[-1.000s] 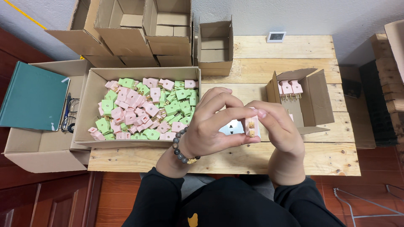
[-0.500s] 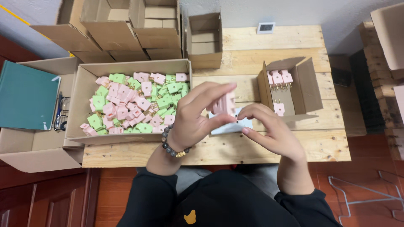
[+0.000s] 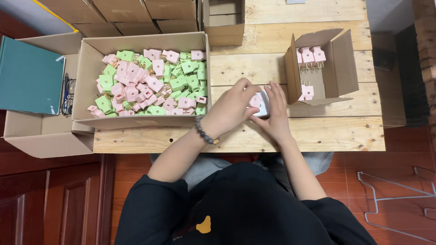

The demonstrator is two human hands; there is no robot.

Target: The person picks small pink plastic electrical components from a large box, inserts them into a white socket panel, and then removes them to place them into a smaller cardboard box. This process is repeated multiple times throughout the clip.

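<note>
My left hand (image 3: 230, 110) and my right hand (image 3: 274, 114) meet over the wooden table (image 3: 318, 131), both gripping a small white block (image 3: 262, 107) with a pink plug adapter (image 3: 255, 100) against it. A bead bracelet sits on my left wrist. Left of my hands a large open cardboard box (image 3: 88, 81) holds several loose pink and green plug adapters (image 3: 152, 84). To the right, a small open carton (image 3: 338, 63) lies on its side with pink adapters (image 3: 309, 56) lined up inside.
Several empty cardboard boxes (image 3: 222, 20) stand at the back of the table. A teal folder (image 3: 29, 75) and glasses (image 3: 67, 97) lie in a box at the left. A white wire rack (image 3: 395, 199) rests on the red floor at lower right.
My hands have lowered from chest height down toward the table, closer to the small carton. The view has shifted forward, showing less of the back boxes.
</note>
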